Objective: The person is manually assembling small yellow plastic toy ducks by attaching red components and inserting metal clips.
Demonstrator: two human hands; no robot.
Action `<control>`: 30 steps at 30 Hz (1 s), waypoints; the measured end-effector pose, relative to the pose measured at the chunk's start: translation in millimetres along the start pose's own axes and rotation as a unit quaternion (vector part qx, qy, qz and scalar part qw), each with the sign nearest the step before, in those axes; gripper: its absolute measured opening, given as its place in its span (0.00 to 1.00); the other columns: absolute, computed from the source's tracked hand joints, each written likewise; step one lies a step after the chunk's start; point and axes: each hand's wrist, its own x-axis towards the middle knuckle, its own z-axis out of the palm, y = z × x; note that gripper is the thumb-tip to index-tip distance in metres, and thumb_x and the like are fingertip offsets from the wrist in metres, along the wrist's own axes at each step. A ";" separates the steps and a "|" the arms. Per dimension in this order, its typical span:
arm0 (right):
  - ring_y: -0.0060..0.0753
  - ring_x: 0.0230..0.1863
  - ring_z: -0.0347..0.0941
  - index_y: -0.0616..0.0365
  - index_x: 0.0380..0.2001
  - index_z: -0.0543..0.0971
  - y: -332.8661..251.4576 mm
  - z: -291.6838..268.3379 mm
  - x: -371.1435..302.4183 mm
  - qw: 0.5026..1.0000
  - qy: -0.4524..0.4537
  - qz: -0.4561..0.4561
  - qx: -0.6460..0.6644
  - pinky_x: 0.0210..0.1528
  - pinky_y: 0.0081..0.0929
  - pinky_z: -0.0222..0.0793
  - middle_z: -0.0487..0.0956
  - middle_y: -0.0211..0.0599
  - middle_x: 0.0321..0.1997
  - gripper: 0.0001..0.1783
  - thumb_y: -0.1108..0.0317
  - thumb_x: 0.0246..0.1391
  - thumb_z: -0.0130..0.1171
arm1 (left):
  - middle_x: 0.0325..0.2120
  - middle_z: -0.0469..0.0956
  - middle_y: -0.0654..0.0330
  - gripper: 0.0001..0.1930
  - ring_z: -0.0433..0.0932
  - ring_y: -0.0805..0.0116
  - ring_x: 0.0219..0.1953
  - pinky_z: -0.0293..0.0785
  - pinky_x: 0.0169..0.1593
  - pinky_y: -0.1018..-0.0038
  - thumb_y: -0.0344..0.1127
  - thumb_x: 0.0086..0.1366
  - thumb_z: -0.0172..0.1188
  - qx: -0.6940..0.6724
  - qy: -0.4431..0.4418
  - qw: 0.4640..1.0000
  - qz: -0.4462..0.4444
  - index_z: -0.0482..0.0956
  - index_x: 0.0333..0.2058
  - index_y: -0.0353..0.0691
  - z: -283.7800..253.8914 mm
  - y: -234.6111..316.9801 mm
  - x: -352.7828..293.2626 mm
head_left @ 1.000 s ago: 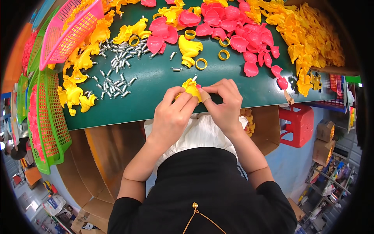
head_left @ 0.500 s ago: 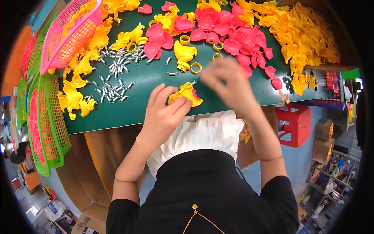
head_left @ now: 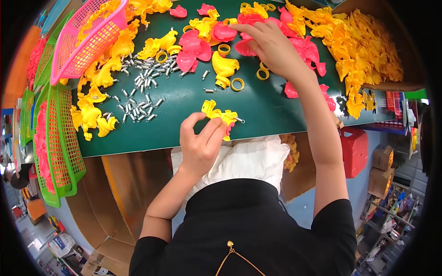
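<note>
1. Holding the yellow moulded plastic piece (head_left: 220,116) steady at the near edge of the green counter (head_left: 184,99) is the left hand's (head_left: 201,146) job; I judge it best kept low over the counter so the small metal pin sticking out of its right side does not drop.
2. Left grip: thumb and fingers pinched on that yellow piece, clenched around its lower part.
3. Reaching past the yellow piece toward the far side of the counter, the right hand (head_left: 271,46) lies with fingers spread and curled on the pink moulded plastic pieces (head_left: 248,27); whether it has one pinched I cannot tell.
4. A clean pick there likely calls for lifting one single pink piece clear of the heap.
5. Yellow plastic rings (head_left: 237,84) lie beyond the yellow piece, and small silver metal pins (head_left: 138,99) lie scattered to its left.
</note>
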 end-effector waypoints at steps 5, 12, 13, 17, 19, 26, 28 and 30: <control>0.20 0.34 0.73 0.59 0.37 0.76 -61.2 -14.6 -42.9 0.958 0.016 0.077 0.274 0.33 0.18 0.66 0.79 0.29 0.32 0.07 0.74 0.53 0.57 | 0.35 0.79 0.60 0.13 0.73 0.59 0.37 0.73 0.38 0.71 0.27 0.44 0.62 -0.022 -0.019 0.999 -0.018 0.81 0.32 0.33 -0.9 -4.2 -8.1; 0.20 0.31 0.75 0.62 0.32 0.78 -100.4 24.6 -86.1 0.913 0.088 0.169 0.360 0.31 0.16 0.67 0.80 0.33 0.32 0.07 0.78 0.47 0.63 | 0.35 0.80 0.58 0.14 0.74 0.59 0.36 0.74 0.37 0.71 0.27 0.44 0.61 -0.049 -0.014 0.999 0.008 0.81 0.33 0.33 3.4 -5.6 -4.9; 0.21 0.30 0.75 0.63 0.32 0.79 -103.9 28.9 -86.4 0.922 0.106 0.143 0.343 0.31 0.17 0.68 0.80 0.35 0.31 0.07 0.78 0.47 0.63 | 0.35 0.80 0.58 0.14 0.74 0.59 0.36 0.74 0.37 0.71 0.27 0.44 0.61 -0.048 -0.016 0.999 0.010 0.81 0.33 0.33 3.2 -5.5 -5.5; 0.32 0.24 0.75 0.59 0.26 0.78 -111.9 40.8 -87.0 0.933 0.145 0.146 0.295 0.25 0.27 0.70 0.80 0.35 0.24 0.06 0.77 0.41 0.63 | 0.36 0.80 0.58 0.14 0.74 0.59 0.36 0.74 0.37 0.71 0.27 0.44 0.61 -0.041 -0.011 0.999 0.009 0.82 0.33 0.33 4.3 -5.1 -6.3; 0.33 0.22 0.74 0.59 0.25 0.77 -112.6 45.0 -87.9 0.940 0.162 0.137 0.267 0.24 0.28 0.70 0.80 0.34 0.23 0.06 0.77 0.41 0.63 | 0.36 0.80 0.58 0.13 0.74 0.59 0.37 0.74 0.37 0.71 0.27 0.44 0.61 -0.037 -0.007 0.999 0.007 0.82 0.33 0.34 4.0 -4.8 -6.7; 0.32 0.20 0.75 0.62 0.24 0.76 -107.0 38.5 -85.2 0.964 0.118 0.103 0.216 0.21 0.24 0.69 0.80 0.36 0.22 0.08 0.75 0.43 0.67 | 0.36 0.80 0.58 0.14 0.74 0.59 0.37 0.74 0.37 0.71 0.28 0.43 0.61 -0.043 -0.008 0.999 0.017 0.81 0.33 0.34 5.0 -8.0 -5.8; 0.33 0.20 0.76 0.62 0.25 0.77 -101.4 31.6 -79.7 0.973 0.090 0.084 0.193 0.21 0.25 0.68 0.80 0.36 0.22 0.07 0.75 0.44 0.67 | 0.36 0.80 0.58 0.14 0.74 0.59 0.37 0.74 0.37 0.71 0.27 0.43 0.61 -0.049 -0.010 0.999 0.021 0.81 0.33 0.34 4.8 -9.2 -5.4; 0.34 0.20 0.76 0.62 0.25 0.77 -98.8 25.5 -79.4 0.981 0.064 0.063 0.170 0.21 0.26 0.68 0.81 0.36 0.23 0.07 0.75 0.44 0.66 | 0.35 0.80 0.58 0.14 0.74 0.59 0.37 0.74 0.37 0.71 0.27 0.43 0.61 -0.050 -0.018 0.998 0.018 0.81 0.33 0.34 4.7 -9.7 -5.5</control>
